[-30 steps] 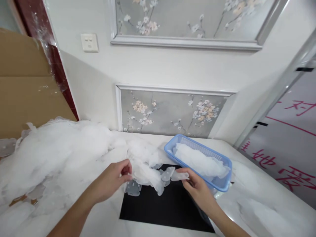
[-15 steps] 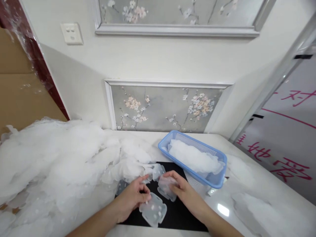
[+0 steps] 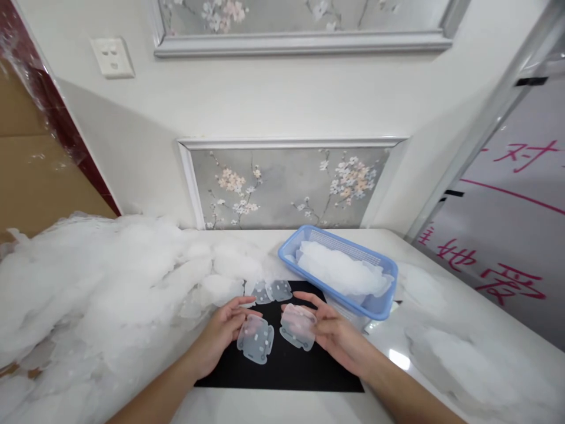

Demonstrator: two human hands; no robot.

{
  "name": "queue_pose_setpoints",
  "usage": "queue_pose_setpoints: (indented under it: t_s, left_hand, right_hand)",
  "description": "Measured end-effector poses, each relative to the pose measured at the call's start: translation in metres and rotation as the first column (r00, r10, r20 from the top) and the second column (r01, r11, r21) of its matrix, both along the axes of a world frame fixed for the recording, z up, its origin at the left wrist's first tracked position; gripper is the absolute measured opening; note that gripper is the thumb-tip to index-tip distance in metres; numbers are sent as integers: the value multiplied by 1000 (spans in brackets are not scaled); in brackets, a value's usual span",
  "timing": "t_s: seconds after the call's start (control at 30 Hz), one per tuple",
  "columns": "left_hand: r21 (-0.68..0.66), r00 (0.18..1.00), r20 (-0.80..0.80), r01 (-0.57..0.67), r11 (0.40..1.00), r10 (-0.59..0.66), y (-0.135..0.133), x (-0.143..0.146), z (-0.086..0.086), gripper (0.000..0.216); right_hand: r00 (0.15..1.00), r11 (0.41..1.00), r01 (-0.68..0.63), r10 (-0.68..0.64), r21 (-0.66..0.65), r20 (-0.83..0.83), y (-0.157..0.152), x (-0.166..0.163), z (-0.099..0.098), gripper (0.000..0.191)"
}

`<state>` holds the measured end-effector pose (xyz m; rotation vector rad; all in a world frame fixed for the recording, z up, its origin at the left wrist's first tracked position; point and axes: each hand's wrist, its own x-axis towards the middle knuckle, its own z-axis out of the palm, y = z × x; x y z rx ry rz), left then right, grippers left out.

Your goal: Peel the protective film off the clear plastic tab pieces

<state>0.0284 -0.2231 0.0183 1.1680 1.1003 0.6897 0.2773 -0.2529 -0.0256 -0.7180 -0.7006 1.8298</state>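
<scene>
My left hand (image 3: 220, 334) holds a translucent white plastic sheet piece (image 3: 255, 340) with small holes, just above a black mat (image 3: 282, 368). My right hand (image 3: 336, 333) holds a second, similar translucent piece (image 3: 298, 326) beside it. The two pieces sit side by side, a small gap between them. Fingers of both hands curl round the pieces' outer edges. Two more loose pieces (image 3: 269, 290) lie at the mat's far edge.
A big heap of the same white translucent pieces (image 3: 101, 282) covers the table's left side. A blue plastic basket (image 3: 380, 302) with stacked pieces stands at the back right of the mat. More pieces (image 3: 459, 359) lie at the right. A wall rises behind.
My hands pulled pieces out of the heap, came down over the black mat and now each holds one separate piece. The view has tilted slightly downward.
</scene>
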Motion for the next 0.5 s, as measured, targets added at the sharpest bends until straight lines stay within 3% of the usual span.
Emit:
queue_pose_setpoints:
  t_s: [0.1, 0.23, 0.5]
  left_hand:
    - [-28, 998, 45, 54, 998, -52, 3, -2, 2, 47]
    - [33, 983, 26, 183, 983, -184, 4, -6, 5, 54]
    - [111, 950, 36, 304, 946, -309, 5, -9, 2, 46]
  right_hand:
    - [999, 1000, -14, 13, 17, 30, 0, 3, 0, 63]
    - [996, 995, -52, 45, 91, 79, -2, 3, 2, 66]
    - [991, 992, -45, 30, 116, 128, -2, 0, 9, 61]
